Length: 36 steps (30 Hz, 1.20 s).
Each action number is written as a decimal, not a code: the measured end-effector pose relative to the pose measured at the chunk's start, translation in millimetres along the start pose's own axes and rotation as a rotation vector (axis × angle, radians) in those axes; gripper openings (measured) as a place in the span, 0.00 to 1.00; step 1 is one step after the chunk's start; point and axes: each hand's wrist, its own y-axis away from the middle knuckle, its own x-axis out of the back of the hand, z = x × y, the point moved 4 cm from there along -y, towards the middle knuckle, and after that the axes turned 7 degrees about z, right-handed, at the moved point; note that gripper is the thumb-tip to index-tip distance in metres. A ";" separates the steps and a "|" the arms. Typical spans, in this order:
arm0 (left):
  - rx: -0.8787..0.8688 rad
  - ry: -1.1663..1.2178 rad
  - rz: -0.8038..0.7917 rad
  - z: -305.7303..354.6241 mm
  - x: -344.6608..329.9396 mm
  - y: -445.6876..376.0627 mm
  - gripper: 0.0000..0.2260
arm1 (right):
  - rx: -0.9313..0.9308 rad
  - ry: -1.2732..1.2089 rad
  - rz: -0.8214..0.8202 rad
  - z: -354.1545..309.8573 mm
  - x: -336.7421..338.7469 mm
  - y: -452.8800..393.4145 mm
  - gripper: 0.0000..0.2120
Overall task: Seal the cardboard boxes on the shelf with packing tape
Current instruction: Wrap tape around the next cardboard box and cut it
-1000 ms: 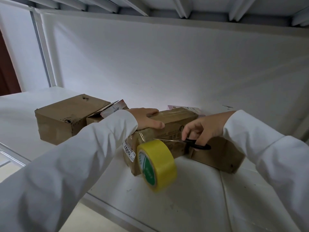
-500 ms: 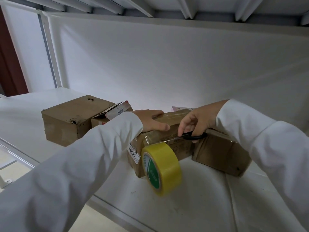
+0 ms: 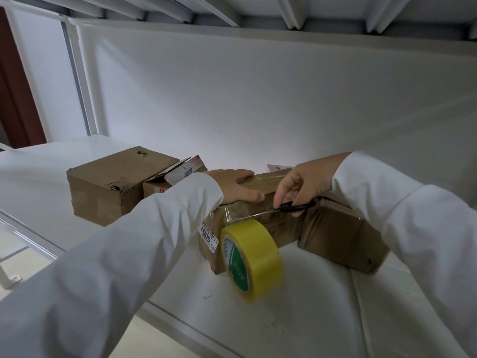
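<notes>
The step in hand looks like cutting the tape on the middle box (image 3: 260,223), which sits on the shelf (image 3: 309,319). The left hand (image 3: 236,188) lies flat on top of that box, fingers straight, pressing it down. The right hand (image 3: 305,183), at the box's right end, grips black scissors (image 3: 294,208), blades reaching left to the clear strip above the yellow roll (image 3: 251,259) hanging at the box's front. Next, I judge, close the blades while the strip is taut
</notes>
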 end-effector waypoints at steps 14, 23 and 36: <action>0.000 0.009 0.027 1.3 1.4 2.9 0.33 | -0.004 -0.036 0.004 19.0 8.2 10.3 0.14; 0.004 0.032 0.026 0.2 0.9 0.7 0.33 | -0.251 -0.007 0.112 74.4 14.2 42.6 0.08; 0.008 0.023 0.038 2.1 0.3 1.6 0.33 | -0.182 -0.159 0.379 36.6 -71.4 20.7 0.15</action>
